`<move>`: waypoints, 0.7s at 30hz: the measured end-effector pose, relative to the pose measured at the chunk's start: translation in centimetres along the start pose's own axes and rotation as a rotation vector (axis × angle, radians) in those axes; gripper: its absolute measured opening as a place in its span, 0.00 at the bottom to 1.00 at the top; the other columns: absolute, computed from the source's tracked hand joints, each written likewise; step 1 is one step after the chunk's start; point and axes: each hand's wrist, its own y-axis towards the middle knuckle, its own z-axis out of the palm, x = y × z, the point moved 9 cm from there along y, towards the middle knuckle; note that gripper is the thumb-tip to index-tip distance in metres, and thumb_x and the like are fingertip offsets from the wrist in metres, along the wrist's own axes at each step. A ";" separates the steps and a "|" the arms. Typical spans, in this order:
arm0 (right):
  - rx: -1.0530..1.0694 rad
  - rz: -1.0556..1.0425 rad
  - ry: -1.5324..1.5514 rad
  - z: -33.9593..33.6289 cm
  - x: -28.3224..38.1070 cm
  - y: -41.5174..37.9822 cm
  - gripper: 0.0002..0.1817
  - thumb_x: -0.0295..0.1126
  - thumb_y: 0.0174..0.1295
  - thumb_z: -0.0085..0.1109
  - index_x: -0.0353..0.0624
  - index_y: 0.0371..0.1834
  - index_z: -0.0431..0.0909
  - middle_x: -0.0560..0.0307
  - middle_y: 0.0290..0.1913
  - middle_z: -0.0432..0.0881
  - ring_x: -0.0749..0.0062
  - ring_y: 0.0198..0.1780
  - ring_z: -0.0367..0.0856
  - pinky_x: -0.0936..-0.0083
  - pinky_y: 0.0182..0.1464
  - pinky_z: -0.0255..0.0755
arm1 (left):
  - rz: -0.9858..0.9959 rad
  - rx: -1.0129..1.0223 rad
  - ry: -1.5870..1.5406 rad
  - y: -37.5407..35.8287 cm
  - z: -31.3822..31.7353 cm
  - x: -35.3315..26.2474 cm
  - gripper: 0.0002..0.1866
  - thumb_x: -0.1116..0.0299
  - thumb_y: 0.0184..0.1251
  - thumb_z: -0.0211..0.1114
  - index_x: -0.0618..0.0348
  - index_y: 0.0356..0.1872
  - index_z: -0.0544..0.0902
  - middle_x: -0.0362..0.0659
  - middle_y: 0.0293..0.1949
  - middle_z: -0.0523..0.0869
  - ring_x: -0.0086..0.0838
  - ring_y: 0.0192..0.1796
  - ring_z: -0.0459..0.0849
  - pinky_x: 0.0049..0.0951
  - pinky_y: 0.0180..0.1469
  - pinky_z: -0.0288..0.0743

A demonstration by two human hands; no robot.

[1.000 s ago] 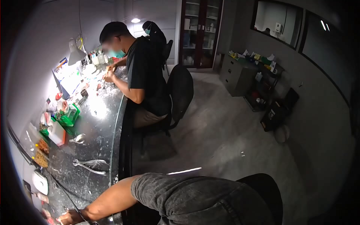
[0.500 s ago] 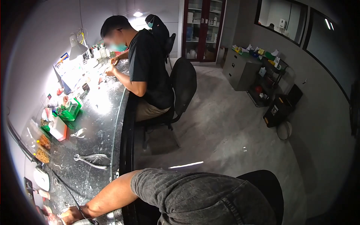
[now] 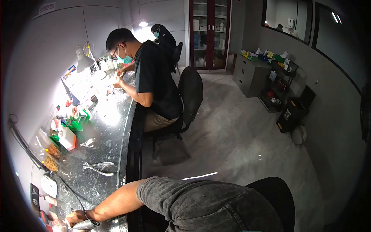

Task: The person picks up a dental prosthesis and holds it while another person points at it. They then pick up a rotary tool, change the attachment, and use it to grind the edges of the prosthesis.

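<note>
My right hand (image 3: 73,219) is at the bottom left, low over the dark workbench (image 3: 92,189), with its fingers curled. It is closed on a silver rotary handpiece (image 3: 85,224), which lies along the thumb side; the fingertips and the tool's working end are hard to make out. A black cord (image 3: 71,191) runs from the handpiece over my wrist and up the bench. Pinkish and red items (image 3: 54,222) lie blurred just beyond the fingers. Metal pliers (image 3: 99,168) with spread handles rest on the bench past my forearm. My left hand is out of view.
A white box (image 3: 49,186), containers of brown granules (image 3: 50,163), an orange-and-white bottle (image 3: 68,138) and green bins (image 3: 80,123) line the wall side. A masked co-worker (image 3: 158,81) sits farther along the bench, with another person (image 3: 165,40) beyond. A bin (image 3: 291,114) stands across the floor.
The view has shifted, so the bench and room appear lower and slightly to the right. More of the handpiece now shows beside my right hand. The pliers stay in place on the bench.
</note>
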 end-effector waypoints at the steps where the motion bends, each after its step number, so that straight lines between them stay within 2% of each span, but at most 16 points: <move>1: -0.008 0.020 0.024 -0.1 0.2 -0.2 0.20 0.41 0.45 0.72 0.43 0.35 0.74 0.54 0.31 0.76 0.57 0.34 0.80 0.64 0.35 0.74 | -0.005 0.000 -0.012 0.0 -0.1 0.1 0.06 0.77 0.71 0.60 0.68 0.40 0.85 0.47 0.40 0.87 0.31 0.43 0.85 0.32 0.52 0.80; 8: -0.014 0.125 0.136 -0.3 0.2 0.2 0.27 0.46 0.42 0.78 0.42 0.38 0.76 0.52 0.35 0.78 0.59 0.38 0.82 0.66 0.41 0.77 | -0.103 0.025 -0.141 0.4 -0.5 2.9 0.06 0.78 0.72 0.59 0.69 0.39 0.84 0.46 0.39 0.86 0.30 0.43 0.84 0.31 0.53 0.80; 9: 0.000 0.091 0.101 -0.6 0.0 0.5 0.27 0.45 0.43 0.78 0.42 0.40 0.77 0.52 0.37 0.78 0.59 0.40 0.82 0.66 0.42 0.77 | -0.149 0.021 -0.191 0.5 -0.8 4.7 0.06 0.78 0.72 0.59 0.70 0.39 0.84 0.46 0.38 0.86 0.30 0.43 0.84 0.31 0.53 0.80; 11: 0.044 -0.022 -0.018 -0.1 -0.6 1.5 0.26 0.45 0.44 0.77 0.42 0.42 0.78 0.52 0.39 0.80 0.60 0.42 0.82 0.67 0.46 0.76 | -0.292 0.050 -0.404 0.8 -1.0 14.2 0.06 0.79 0.72 0.59 0.70 0.39 0.84 0.45 0.38 0.86 0.29 0.43 0.84 0.30 0.53 0.80; 12: 0.039 -0.078 -0.056 1.2 -1.0 1.6 0.26 0.44 0.45 0.77 0.43 0.43 0.79 0.52 0.41 0.81 0.60 0.43 0.82 0.67 0.47 0.76 | -0.339 -0.058 -0.238 0.0 -1.8 7.8 0.05 0.78 0.71 0.60 0.69 0.37 0.84 0.44 0.35 0.86 0.28 0.41 0.85 0.30 0.52 0.80; 14: 0.033 -0.155 -0.144 1.7 0.4 2.1 0.25 0.43 0.47 0.76 0.43 0.45 0.80 0.52 0.44 0.82 0.60 0.46 0.82 0.67 0.51 0.76 | -0.216 -0.099 -0.312 0.0 -2.1 6.2 0.05 0.79 0.69 0.62 0.69 0.38 0.85 0.44 0.36 0.87 0.27 0.40 0.85 0.26 0.49 0.80; 15: 0.057 -0.011 0.139 0.6 0.0 1.6 0.24 0.42 0.47 0.76 0.44 0.45 0.81 0.53 0.44 0.82 0.59 0.46 0.82 0.67 0.51 0.76 | -0.169 -0.090 -0.267 0.1 -2.5 5.7 0.04 0.80 0.66 0.63 0.69 0.37 0.85 0.45 0.36 0.87 0.27 0.39 0.85 0.26 0.49 0.79; 16: 0.042 -0.085 0.084 -1.1 2.7 2.1 0.22 0.40 0.49 0.74 0.43 0.45 0.80 0.52 0.43 0.82 0.57 0.46 0.82 0.66 0.50 0.76 | -0.001 -0.057 -0.176 0.5 -2.5 3.3 0.03 0.80 0.64 0.65 0.67 0.36 0.85 0.44 0.35 0.88 0.27 0.38 0.86 0.25 0.48 0.78; 17: 0.043 -0.050 0.102 -1.3 2.9 2.4 0.19 0.38 0.52 0.71 0.41 0.44 0.79 0.50 0.42 0.81 0.55 0.46 0.82 0.65 0.50 0.76 | -0.223 -0.135 -0.287 0.4 -2.8 4.6 0.02 0.82 0.64 0.67 0.66 0.36 0.85 0.40 0.34 0.85 0.24 0.39 0.85 0.24 0.48 0.78; 18: 0.070 -0.079 0.078 -1.8 4.4 2.6 0.18 0.38 0.55 0.68 0.39 0.44 0.79 0.48 0.42 0.81 0.52 0.45 0.82 0.64 0.48 0.76 | -0.178 -0.145 -0.310 0.5 -2.7 4.3 0.03 0.82 0.64 0.67 0.66 0.37 0.84 0.41 0.34 0.85 0.25 0.39 0.85 0.25 0.48 0.79; 19: 0.076 0.001 0.172 -1.9 4.0 2.3 0.21 0.41 0.56 0.69 0.38 0.47 0.79 0.48 0.42 0.81 0.53 0.44 0.82 0.64 0.47 0.77 | -0.159 -0.141 -0.327 0.3 -2.5 4.4 0.04 0.82 0.64 0.67 0.67 0.38 0.84 0.44 0.36 0.87 0.26 0.41 0.86 0.26 0.50 0.80; 21: 0.149 0.020 0.208 -2.1 4.4 1.8 0.23 0.37 0.58 0.72 0.36 0.51 0.78 0.49 0.44 0.82 0.65 0.45 0.85 0.72 0.47 0.80 | -0.176 -0.160 -0.278 -0.2 -2.7 5.1 0.05 0.84 0.63 0.68 0.68 0.38 0.83 0.48 0.40 0.89 0.27 0.45 0.87 0.27 0.52 0.82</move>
